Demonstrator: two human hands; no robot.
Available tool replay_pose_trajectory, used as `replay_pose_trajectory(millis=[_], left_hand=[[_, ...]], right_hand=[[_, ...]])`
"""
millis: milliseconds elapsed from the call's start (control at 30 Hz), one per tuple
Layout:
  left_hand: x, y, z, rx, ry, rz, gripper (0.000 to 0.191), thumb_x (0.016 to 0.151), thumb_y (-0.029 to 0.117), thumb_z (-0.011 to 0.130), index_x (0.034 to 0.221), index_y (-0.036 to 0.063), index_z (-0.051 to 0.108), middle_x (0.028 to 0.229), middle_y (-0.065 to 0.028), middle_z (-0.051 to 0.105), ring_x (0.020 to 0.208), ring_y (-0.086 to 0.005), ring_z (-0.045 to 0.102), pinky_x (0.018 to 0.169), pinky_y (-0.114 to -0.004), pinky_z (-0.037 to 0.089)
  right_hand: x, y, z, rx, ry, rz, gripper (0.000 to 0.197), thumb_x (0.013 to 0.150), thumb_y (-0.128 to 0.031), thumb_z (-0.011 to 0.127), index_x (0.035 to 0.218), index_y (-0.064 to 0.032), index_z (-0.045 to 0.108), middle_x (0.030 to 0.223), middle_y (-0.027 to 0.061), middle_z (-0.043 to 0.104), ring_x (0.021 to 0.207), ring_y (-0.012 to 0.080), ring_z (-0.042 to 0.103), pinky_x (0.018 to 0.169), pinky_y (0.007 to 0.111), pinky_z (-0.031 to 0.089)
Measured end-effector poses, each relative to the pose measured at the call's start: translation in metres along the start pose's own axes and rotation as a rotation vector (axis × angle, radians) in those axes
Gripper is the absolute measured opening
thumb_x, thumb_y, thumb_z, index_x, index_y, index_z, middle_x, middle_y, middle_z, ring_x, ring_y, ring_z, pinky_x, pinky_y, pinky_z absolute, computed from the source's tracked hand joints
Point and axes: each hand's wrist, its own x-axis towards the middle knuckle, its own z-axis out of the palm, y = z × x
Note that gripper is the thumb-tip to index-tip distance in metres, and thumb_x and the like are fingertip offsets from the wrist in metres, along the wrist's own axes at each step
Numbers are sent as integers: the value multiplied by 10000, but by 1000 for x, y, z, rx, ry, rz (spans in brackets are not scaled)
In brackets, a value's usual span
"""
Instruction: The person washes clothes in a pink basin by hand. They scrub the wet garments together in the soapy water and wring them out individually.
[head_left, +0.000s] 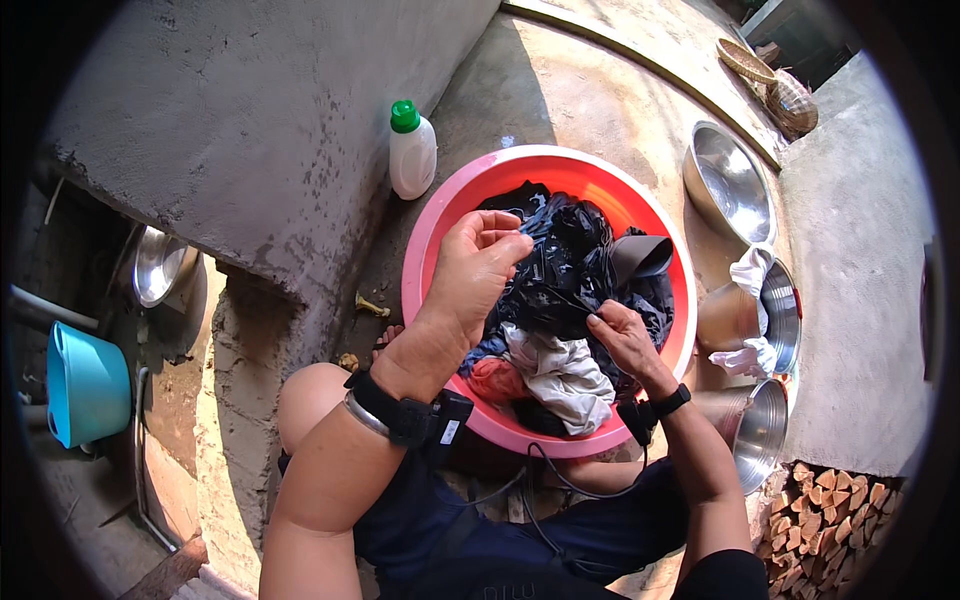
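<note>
A large pink and red plastic basin (549, 154) stands before me, filled with wet clothes. My left hand (480, 274) is raised over its left side with curled fingers; whether any cloth is pinched between them cannot be told. Lower right, my right hand (626, 341) grips the edge of a wet black garment (551, 296) between thumb and fingers. Below the dark cloth lie a white garment (566, 379) and a reddish cloth (495, 379). A stiff grey cap-like piece (641, 257) rests on the clothes at the right.
Against the wall stands a white bottle (412, 161) with a green cap. On the right are a metal basin (731, 180), metal buckets (761, 435), a whitish cloth (752, 270) over one rim, and stacked firewood (825, 517). A turquoise tub (90, 386) sits far left. Cables (529, 487) hang between my wrists.
</note>
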Motion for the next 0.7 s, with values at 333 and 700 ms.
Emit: replay_pose_trajectory(millis=[333, 700], left_hand=[[12, -93, 26, 700, -263, 63, 783, 630, 31, 720, 1344, 38, 399, 1216, -146, 462, 1052, -232, 495, 893, -324, 443], [11, -108, 11, 1172, -307, 50, 790, 636, 89, 786, 1355, 131, 461, 1232, -226, 471, 1196, -371, 479, 1016, -365, 411]], right_hand=[[-46, -101, -41, 83, 218, -219, 302, 940, -146, 599, 715, 29, 502, 688, 47, 430, 637, 139, 409, 579, 296, 336], [-76, -177, -76, 694, 540, -312, 188, 977, -104, 553, 835, 4, 612, 789, -33, 538, 740, 40, 471, 694, 183, 380]])
